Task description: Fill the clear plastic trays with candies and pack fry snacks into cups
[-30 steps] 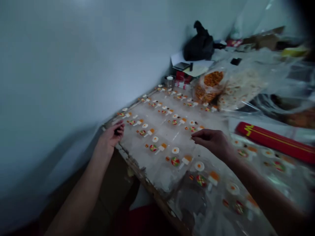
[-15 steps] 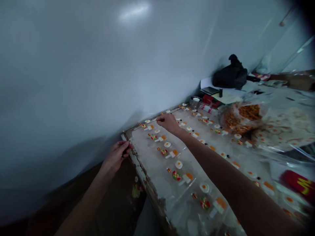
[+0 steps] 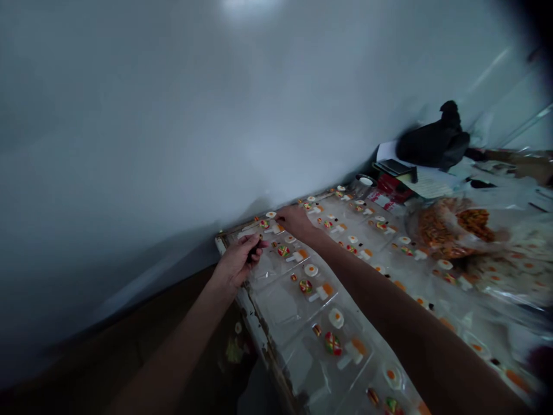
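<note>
Near the table's far left corner, my left hand [image 3: 241, 257] has its fingers curled together. Something dark shows between thumb and fingers, too small to make out. My right hand [image 3: 295, 222] reaches to the far edge with fingertips pinched down beside a fried-egg miniature [image 3: 271, 214]; what they hold, if anything, is hidden. Rows of clear plastic bags [image 3: 276, 302] cover the tabletop. On them lie small groups of food miniatures: a fried egg [image 3: 336, 317], a round red-and-green piece [image 3: 333, 343], a small hot-dog-like piece [image 3: 317, 330] and an orange-and-white piece [image 3: 355, 350].
A plain wall [image 3: 173, 127] stands behind the table. To the right lie an open bag of orange-brown pieces [image 3: 475, 223] and a bag of egg pieces [image 3: 510, 265]. Farther back are a metal cup [image 3: 362, 185], papers and a black bag [image 3: 434, 141]. The table's worn edge [image 3: 254, 328] runs along the left.
My left hand has moved right, from beside the table edge to over the corner bags. My right hand stays low at the far edge. The camera view has shifted slightly.
</note>
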Demonstrator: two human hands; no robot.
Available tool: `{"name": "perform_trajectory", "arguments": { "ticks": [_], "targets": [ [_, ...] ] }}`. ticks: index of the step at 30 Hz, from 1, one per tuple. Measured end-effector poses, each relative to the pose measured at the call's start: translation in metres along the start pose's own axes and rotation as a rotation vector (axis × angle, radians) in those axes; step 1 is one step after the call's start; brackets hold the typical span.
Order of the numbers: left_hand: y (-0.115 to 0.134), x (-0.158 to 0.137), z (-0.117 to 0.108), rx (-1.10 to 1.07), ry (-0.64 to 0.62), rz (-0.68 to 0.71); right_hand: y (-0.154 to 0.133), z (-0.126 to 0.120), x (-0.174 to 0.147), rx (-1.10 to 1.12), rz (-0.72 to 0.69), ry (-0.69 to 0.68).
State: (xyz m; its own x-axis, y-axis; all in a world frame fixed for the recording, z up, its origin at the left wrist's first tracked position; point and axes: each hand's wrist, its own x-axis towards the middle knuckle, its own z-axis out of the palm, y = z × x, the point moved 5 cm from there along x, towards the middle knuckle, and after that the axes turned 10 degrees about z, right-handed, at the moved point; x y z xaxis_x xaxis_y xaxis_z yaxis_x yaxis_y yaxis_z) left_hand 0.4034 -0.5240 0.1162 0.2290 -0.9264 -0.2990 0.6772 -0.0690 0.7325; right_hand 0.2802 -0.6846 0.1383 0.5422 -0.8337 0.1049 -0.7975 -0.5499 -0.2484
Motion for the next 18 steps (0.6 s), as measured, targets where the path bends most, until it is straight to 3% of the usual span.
{"name": "perform_trajectory", "arguments": {
  "ticks": [6,10,13,15,18],
  "targets": [
    [-0.006,0.009,0.005,-0.051,0.04,-0.014,-0.002,-0.005,0.005,0.003,0.098,-0.013],
    [-0.009,0.015,0.005,-0.072,0.045,-0.039,-0.004,-0.02,-0.011,0.071,0.104,0.012],
    [-0.014,0.016,0.007,-0.094,0.034,-0.044,-0.005,-0.032,-0.038,0.452,0.153,0.006],
    [-0.018,0.014,0.014,-0.118,0.005,-0.036,-0.01,-0.032,-0.058,0.787,0.177,-0.086],
    [-0.023,0.007,0.027,-0.123,-0.039,-0.048,-0.019,-0.023,-0.082,1.112,0.225,-0.199]
  ]
}}
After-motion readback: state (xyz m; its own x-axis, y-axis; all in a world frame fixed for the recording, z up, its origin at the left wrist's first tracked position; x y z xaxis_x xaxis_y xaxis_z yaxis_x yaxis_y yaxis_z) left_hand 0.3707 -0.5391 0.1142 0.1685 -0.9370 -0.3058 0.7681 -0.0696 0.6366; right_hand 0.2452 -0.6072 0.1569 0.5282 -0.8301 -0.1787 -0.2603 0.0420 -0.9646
